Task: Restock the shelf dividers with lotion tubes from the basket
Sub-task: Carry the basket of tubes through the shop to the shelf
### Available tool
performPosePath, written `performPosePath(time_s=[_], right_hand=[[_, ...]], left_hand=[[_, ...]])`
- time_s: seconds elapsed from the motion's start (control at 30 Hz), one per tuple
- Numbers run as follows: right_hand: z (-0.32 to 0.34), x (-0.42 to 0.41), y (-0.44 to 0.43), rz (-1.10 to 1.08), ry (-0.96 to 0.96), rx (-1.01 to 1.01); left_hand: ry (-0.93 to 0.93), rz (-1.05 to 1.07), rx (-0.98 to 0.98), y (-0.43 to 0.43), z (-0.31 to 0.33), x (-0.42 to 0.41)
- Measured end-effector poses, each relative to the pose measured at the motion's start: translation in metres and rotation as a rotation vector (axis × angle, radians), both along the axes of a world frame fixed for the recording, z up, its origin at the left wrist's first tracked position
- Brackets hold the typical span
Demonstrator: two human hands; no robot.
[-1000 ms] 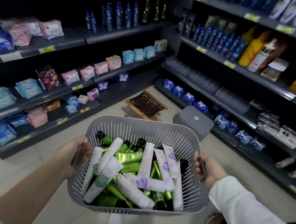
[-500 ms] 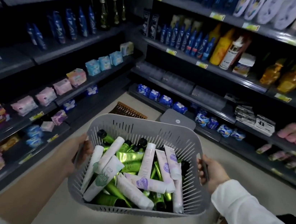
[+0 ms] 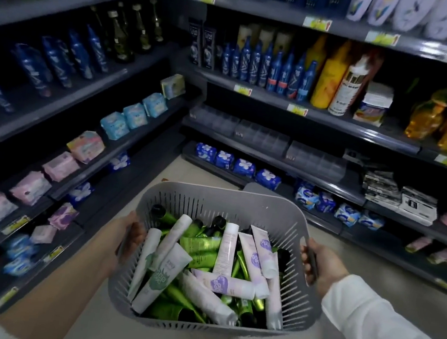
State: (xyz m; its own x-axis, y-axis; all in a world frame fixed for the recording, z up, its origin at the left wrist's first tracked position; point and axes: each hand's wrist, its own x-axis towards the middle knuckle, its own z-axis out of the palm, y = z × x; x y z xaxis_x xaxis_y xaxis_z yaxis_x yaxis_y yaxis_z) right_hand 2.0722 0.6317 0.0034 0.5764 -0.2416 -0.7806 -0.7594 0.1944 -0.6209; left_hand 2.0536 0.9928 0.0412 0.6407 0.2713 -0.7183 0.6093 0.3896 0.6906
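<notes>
dark shelves (image 3: 276, 145) line pale floor (image 3: 373, 274); both hands hold basket (image 3: 213, 196).

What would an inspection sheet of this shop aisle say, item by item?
Surface: pale floor; the basket is carried above it, not set down.
Job's things: grey basket holds many white tubes and green tubes; the clear dividers on the shelf ahead look empty.
Clutter: grey object behind the basket, mostly hidden.
Grippers: left hand and right hand each grip one side of the basket.
Cables: nothing seen.
Surroundings: dark shelves on two sides, with blue bottles and pad packs.
</notes>
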Motion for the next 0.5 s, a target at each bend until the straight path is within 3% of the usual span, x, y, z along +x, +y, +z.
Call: performPosePath(time_s=[0.27, 0.5], right_hand=[[0.018, 0.115, -0.038, -0.074, -0.078, -0.049], [0.005, 0.182, -0.060, -0.212, -0.033, -0.045]], left_hand=[[-0.022, -0.008, 0.029, -0.043, 0.002, 0.118], [-0.028, -0.119, 0.063, -0.064, -0.011, 0.230]])
